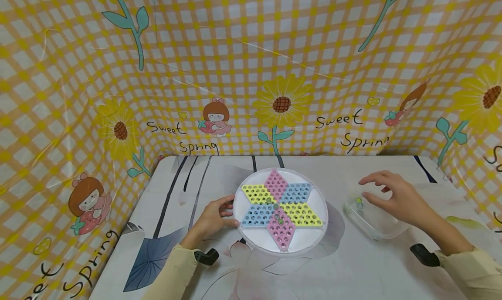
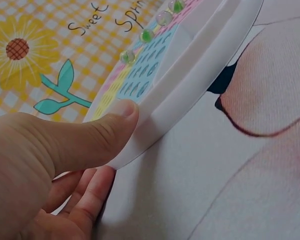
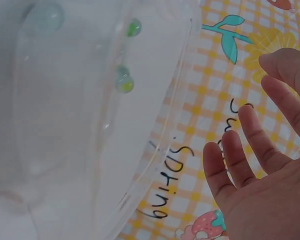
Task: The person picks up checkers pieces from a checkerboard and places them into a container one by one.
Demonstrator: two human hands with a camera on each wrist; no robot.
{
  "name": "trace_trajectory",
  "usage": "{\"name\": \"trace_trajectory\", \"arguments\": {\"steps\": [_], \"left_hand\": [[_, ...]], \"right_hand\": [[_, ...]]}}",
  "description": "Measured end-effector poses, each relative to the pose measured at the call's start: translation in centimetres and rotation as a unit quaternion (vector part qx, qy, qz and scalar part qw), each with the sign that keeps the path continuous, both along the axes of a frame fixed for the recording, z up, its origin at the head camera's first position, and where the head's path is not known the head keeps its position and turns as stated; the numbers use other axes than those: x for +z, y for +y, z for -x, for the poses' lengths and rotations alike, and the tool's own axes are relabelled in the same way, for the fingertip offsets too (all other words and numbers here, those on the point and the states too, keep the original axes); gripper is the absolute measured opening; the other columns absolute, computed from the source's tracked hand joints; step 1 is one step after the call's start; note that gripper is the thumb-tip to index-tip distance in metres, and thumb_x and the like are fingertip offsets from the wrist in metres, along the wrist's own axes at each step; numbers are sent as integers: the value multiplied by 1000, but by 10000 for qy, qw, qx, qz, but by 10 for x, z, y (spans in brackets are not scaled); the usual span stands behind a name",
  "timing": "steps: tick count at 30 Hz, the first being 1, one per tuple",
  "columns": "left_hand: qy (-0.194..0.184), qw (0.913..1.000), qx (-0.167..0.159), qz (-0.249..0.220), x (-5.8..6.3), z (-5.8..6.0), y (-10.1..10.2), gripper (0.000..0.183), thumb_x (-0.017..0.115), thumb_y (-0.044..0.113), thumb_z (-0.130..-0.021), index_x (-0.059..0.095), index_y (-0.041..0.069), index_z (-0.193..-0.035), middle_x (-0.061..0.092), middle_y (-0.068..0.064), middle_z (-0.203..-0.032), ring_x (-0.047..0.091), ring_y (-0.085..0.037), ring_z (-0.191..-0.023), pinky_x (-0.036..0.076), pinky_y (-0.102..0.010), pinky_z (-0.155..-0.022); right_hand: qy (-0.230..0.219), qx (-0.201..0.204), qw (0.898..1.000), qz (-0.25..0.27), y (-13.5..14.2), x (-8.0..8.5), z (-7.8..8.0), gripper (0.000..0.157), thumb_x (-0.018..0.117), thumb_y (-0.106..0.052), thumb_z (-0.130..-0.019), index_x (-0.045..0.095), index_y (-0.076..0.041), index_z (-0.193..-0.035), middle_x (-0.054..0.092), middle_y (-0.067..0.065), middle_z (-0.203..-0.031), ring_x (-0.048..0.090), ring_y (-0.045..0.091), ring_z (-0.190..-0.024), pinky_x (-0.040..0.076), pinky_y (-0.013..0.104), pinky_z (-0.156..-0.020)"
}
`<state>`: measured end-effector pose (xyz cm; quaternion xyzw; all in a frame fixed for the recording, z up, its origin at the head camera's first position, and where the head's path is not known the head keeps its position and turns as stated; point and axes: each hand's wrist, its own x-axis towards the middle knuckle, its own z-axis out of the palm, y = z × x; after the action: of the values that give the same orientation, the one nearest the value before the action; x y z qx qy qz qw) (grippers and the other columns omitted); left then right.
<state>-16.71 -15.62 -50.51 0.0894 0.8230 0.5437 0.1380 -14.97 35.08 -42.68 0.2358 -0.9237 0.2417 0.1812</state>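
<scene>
A round white Chinese checkers board (image 1: 307, 236) with a pink, yellow and blue star lies on the table. Several glass marbles (image 1: 277, 217) sit in a row of holes along the middle of the star. My left hand (image 1: 213, 215) holds the board's left rim, thumb (image 2: 110, 125) on the top edge and the other fingers low against its side. Over to the right, my right hand (image 1: 392, 199) hovers above a clear plastic container (image 1: 386, 235), fingers spread and nothing between them. Green and clear marbles (image 3: 125, 85) lie inside that container.
The table (image 1: 313, 274) wears a white cloth with flower and leaf prints. Yellow checked sheeting (image 1: 243, 64) with sunflowers hangs behind it and along both sides. Dark devices (image 1: 425, 254) are strapped at both wrists.
</scene>
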Motion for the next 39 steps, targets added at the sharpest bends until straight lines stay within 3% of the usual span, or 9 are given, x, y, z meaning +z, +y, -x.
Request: {"name": "trace_trajectory", "arguments": {"steps": [7,17,25,39], "left_hand": [[136,9998,-84,-68,-1,-1,-2,84,88,-3,-77,49,3,-151,62,-17,-130,64,-32,-116,55,-38,-95],[61,9999,-89,1,-1,-1,-1,90,91,-2,-73,48,5,-152,61,-16,-131,64,-30,-116,55,-35,-94],[133,9999,-11,-22,-2,0,1,92,90,-6,-71,47,3,-152,60,-18,-130,64,-34,-116,55,-42,-95],[227,9996,-65,177,-3,1,-1,90,93,3,-72,50,7,-151,62,-13,-128,66,-27,-113,56,-33,-92]], "right_hand": [[10,178,9998,78,-22,12,9,39,86,-6,-81,72,-20,-114,65,2,-115,54,18,-98,49,23,-76],[-184,475,9985,186,-61,27,22,33,85,-7,-83,73,-17,-112,65,4,-114,57,26,-99,55,42,-75],[-452,644,9966,253,-84,26,28,32,84,-9,-84,72,-16,-113,65,6,-116,56,25,-101,55,49,-78],[-1068,786,9904,403,-109,18,31,30,82,-10,-87,72,-15,-115,64,7,-119,55,30,-107,54,52,-84]]}}
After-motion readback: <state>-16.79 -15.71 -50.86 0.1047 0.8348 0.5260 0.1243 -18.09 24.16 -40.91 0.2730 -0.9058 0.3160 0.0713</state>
